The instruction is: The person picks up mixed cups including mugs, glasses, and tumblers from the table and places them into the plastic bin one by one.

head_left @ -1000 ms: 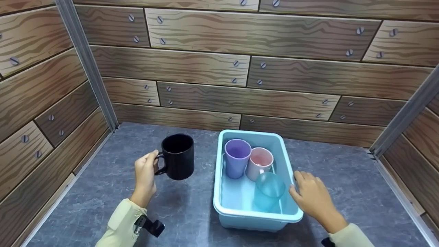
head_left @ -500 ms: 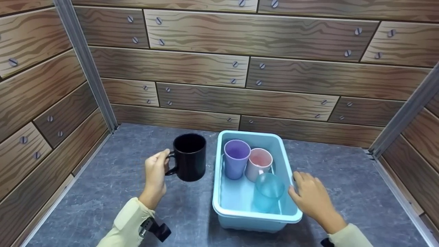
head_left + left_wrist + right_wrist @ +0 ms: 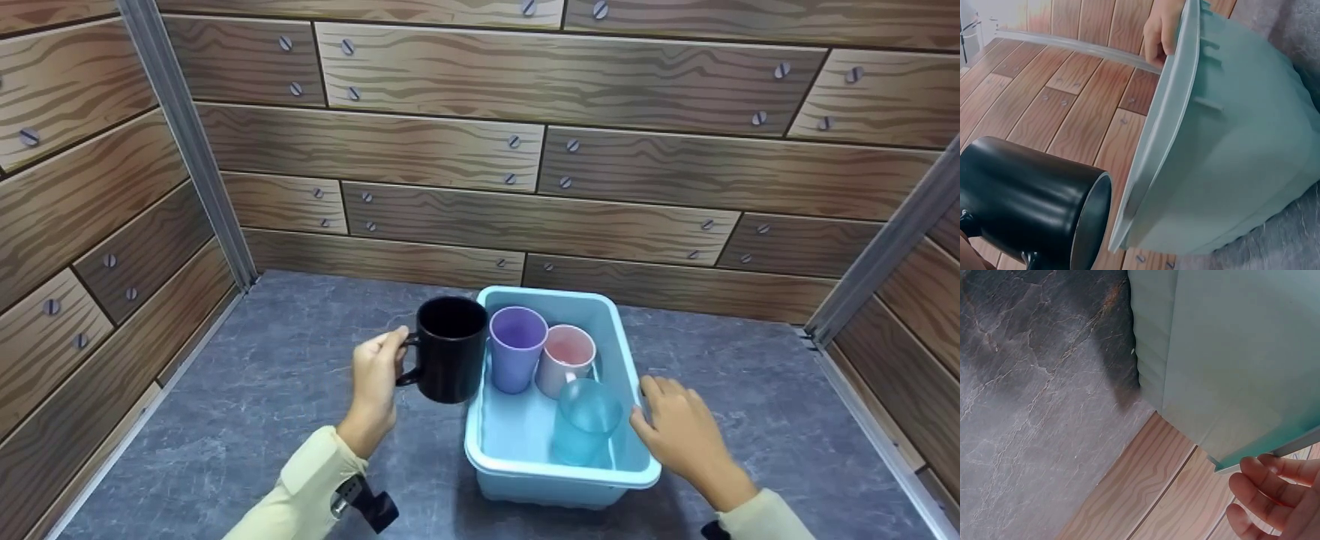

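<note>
My left hand [image 3: 379, 382] pinches the handle of a black mug [image 3: 451, 352], held upright with its right side overlapping the left rim of a light blue plastic tub [image 3: 559, 476]. In the left wrist view the mug [image 3: 1027, 197] is beside the tub's outer wall [image 3: 1241, 129]. Inside the tub stand a purple cup [image 3: 517, 349], a pink mug [image 3: 568, 360] and a translucent blue cup [image 3: 589, 416]. At the tub's right rim rests my right hand [image 3: 682, 427], its fingers loosely bent; the right wrist view shows its fingertips [image 3: 1249, 467] right at the rim.
A dark grey marbled tabletop [image 3: 187, 420] lies under the tub. Wood-patterned panels [image 3: 435, 150] close off the back and both sides, with metal strips [image 3: 187, 142] at the corners. Bare tub floor [image 3: 517, 435] shows at the front left.
My left hand has carried the black mug rightward, from above the table left of the tub to its left rim. The right hand and the tub have stayed in place.
</note>
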`<state>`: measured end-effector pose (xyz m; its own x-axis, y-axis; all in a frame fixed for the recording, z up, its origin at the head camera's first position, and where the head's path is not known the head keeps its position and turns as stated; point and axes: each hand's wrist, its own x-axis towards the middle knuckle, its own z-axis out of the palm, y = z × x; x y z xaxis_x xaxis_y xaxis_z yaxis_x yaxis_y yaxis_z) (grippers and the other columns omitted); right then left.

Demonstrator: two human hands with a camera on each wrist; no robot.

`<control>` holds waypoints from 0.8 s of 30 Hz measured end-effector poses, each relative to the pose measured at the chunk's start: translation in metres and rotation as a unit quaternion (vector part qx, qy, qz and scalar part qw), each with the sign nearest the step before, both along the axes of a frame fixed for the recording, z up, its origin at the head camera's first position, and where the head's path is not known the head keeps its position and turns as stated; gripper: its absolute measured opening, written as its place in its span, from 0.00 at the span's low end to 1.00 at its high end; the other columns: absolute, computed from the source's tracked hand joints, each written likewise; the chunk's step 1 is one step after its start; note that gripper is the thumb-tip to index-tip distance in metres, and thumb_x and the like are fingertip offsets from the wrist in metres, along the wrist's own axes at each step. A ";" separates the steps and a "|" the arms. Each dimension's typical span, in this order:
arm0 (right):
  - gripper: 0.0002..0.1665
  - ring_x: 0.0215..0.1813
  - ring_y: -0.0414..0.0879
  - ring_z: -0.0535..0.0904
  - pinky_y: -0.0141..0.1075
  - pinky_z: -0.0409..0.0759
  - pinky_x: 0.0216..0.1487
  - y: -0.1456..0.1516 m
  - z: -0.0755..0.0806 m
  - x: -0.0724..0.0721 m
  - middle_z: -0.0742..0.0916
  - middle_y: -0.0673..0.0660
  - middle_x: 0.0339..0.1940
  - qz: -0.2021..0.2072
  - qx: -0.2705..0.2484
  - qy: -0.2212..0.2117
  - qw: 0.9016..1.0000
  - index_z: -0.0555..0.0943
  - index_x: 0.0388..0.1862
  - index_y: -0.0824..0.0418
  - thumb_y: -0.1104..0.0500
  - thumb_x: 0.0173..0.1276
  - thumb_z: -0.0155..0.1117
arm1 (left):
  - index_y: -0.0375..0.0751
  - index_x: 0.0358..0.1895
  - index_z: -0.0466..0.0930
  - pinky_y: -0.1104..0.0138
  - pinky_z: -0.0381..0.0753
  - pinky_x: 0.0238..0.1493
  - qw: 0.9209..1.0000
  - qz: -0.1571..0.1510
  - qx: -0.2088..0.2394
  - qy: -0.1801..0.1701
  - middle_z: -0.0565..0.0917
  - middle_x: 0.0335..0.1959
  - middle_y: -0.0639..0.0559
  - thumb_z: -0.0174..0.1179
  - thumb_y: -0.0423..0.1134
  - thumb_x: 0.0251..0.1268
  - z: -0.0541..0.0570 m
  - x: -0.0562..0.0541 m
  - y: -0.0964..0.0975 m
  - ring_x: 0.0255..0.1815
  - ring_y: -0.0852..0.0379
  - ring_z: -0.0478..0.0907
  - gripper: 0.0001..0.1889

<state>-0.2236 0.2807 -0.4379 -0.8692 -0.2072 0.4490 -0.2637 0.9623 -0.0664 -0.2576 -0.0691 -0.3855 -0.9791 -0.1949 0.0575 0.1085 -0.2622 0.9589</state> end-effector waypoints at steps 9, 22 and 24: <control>0.10 0.35 0.55 0.78 0.51 0.73 0.36 0.000 0.000 0.000 0.82 0.61 0.30 -0.004 0.005 -0.003 1.000 0.75 0.35 0.65 0.59 0.58 0.60 | 0.47 0.09 0.59 0.75 0.54 0.21 1.000 -0.014 -0.018 0.003 0.58 0.09 0.62 0.51 0.34 0.64 0.002 -0.001 0.019 0.14 0.67 0.53 0.23; 0.14 0.39 0.59 0.79 0.53 0.75 0.41 0.000 -0.001 0.000 0.83 0.65 0.33 -0.003 0.003 0.002 1.000 0.76 0.38 0.68 0.59 0.58 0.60 | 0.47 0.06 0.55 0.71 0.54 0.23 0.999 -0.018 -0.039 -0.013 0.53 0.09 0.61 0.59 0.44 0.61 0.006 -0.003 0.042 0.14 0.63 0.50 0.29; 0.14 0.39 0.59 0.79 0.53 0.75 0.41 0.000 -0.001 0.000 0.83 0.65 0.34 -0.004 0.003 -0.001 1.000 0.76 0.39 0.68 0.59 0.58 0.60 | 0.48 0.06 0.56 0.71 0.56 0.25 0.999 -0.010 -0.049 -0.022 0.54 0.09 0.60 0.62 0.46 0.59 0.008 -0.003 0.046 0.16 0.63 0.52 0.29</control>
<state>-0.2235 0.2806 -0.4385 -0.8715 -0.2031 0.4464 -0.2557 0.9649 -0.0603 -0.2606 -0.0227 -0.3779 -0.9847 -0.1713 0.0320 0.0614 -0.1691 0.9837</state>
